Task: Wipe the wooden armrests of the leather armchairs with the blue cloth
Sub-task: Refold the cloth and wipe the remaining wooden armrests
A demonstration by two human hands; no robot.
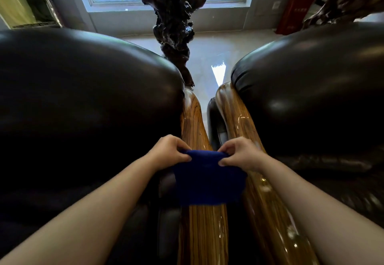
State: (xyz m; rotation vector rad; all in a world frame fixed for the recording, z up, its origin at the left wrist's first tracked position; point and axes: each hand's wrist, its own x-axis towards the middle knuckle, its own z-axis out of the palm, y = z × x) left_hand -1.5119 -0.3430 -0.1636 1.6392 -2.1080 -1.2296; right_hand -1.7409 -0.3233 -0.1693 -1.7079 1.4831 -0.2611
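Blue cloth hangs stretched between the left hand and right hand, both pinching its top corners above the glossy striped wooden armrests.

blue cloth hangs in front of left wooden armrest, hiding its middle stretch. Fingertips of left hand and right hand tucked behind cloth's top edge, not visible. Both armrests run off bottom edge; right wooden armrest partly behind right forearm. Left armchair and right armchair cropped by side edges, seats unseen. Dark carved wood stand cut at top, base hidden behind left armchair.
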